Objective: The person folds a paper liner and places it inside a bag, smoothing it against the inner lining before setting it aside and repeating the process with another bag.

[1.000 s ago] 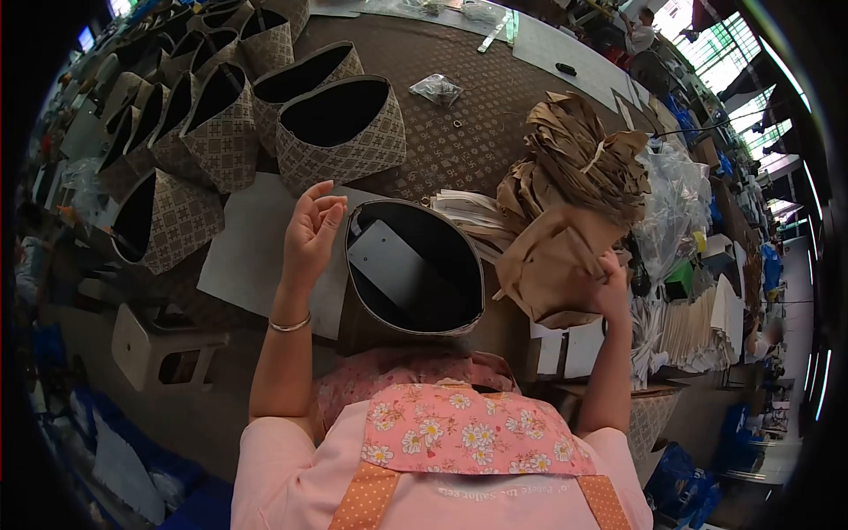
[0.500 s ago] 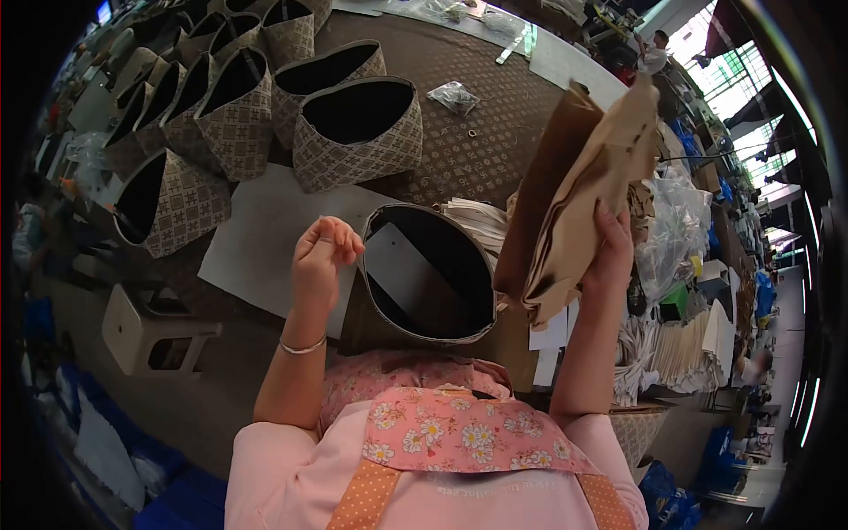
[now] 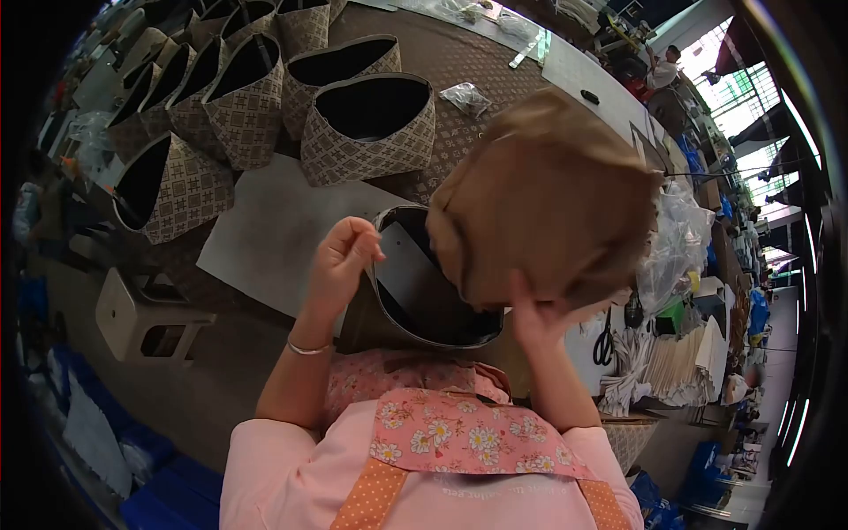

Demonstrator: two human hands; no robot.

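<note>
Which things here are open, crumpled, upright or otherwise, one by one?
Brown paper: creased, lifted in the right hand
Nearest bag: mouth open
Grey panel: slanted inside that bag
Patterned bags: mouths open
Stool: upright

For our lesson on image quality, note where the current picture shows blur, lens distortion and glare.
Head view: motion blur softens the brown paper bundle and the right hand; wide-angle distortion bows the scene, with black corners; glare whitens the windows at upper right; the patterned bag beyond the left hand looks sharper.
</note>
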